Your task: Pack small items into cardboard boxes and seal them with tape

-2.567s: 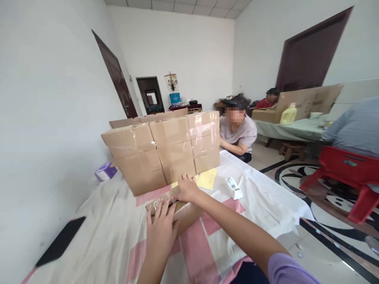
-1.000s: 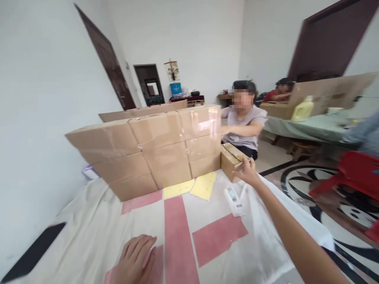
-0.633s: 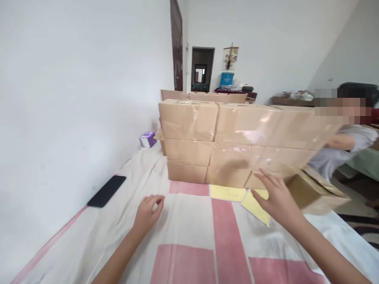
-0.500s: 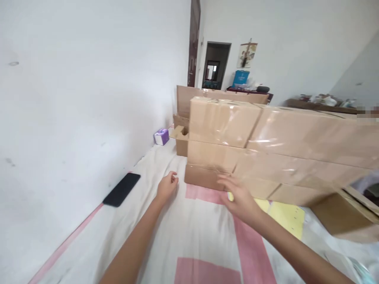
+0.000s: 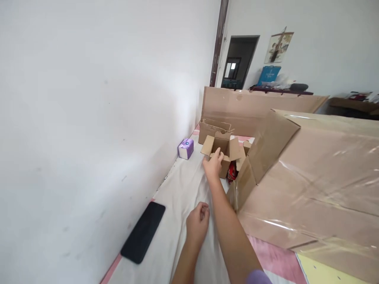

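My right hand (image 5: 213,162) reaches forward to a small open cardboard box (image 5: 225,167). Its fingers are apart at the box's near edge; whether they grip the cardboard I cannot tell. Flaps stand spread on the box. Closer to me, my left hand (image 5: 197,223) hovers low over the white cloth (image 5: 174,189), fingers curled in, with nothing visible in them. Right of the small box, a red package (image 5: 232,172) shows partly, cut off by a large taped cardboard box (image 5: 319,165) that stands at an angle.
A black phone (image 5: 143,232) lies along the left wall (image 5: 89,118). Beside that wall sits a purple-and-white tissue pack (image 5: 186,149). Behind the small box are another open carton (image 5: 213,128) and a wide cardboard panel (image 5: 251,106).
My right hand has moved forward and left to the small box. The left hand has curled more. The view has shifted, and the large box now appears farther right, its end face showing.
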`<state>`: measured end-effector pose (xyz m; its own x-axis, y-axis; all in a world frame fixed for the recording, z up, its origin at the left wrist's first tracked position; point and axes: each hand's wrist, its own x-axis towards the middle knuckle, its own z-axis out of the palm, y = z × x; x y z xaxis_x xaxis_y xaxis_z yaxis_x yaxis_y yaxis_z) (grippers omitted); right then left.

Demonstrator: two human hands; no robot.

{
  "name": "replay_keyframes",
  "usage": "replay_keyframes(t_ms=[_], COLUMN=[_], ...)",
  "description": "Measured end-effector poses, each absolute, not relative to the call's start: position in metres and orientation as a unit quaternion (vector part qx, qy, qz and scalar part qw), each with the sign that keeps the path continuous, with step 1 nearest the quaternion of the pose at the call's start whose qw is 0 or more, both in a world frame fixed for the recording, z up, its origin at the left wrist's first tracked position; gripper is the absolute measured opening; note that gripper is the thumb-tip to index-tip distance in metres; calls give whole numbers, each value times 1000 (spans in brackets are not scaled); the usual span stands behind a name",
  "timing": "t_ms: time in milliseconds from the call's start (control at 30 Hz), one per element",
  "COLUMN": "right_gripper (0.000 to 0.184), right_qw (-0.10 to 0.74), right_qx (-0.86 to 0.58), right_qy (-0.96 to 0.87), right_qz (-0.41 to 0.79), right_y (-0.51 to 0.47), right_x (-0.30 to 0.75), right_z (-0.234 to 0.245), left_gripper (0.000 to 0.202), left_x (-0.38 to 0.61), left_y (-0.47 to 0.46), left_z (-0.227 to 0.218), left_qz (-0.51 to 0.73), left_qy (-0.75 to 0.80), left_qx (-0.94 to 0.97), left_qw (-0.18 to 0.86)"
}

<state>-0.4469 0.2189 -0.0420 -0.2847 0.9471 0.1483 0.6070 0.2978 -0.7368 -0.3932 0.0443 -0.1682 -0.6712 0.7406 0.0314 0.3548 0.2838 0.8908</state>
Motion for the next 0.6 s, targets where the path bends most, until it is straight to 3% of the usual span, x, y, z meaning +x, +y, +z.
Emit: replay_keyframes(t_ms=[200, 400, 467, 600], right_gripper=[72, 54, 43, 26], right_qw=[320, 423, 399, 262], right_qx=[-544, -490, -473, -456], right_qy=[-724, -699, -719, -782], right_qz=[277, 304, 317, 334], right_y=[213, 202, 197, 190], right_x=[-440, -422, -416, -408], right_z=[-65, -67, -62, -50], left_gripper=[29, 29, 34, 62], left_x=[-409, -488, -529, -597], left_y=[35, 54, 88, 169], left_z=[-179, -132, -114, -99], left_qz=[580, 513, 441, 398], left_qy=[717, 808, 843, 860], left_qx=[337, 285, 296, 311], left_qw=[190, -49, -83, -71])
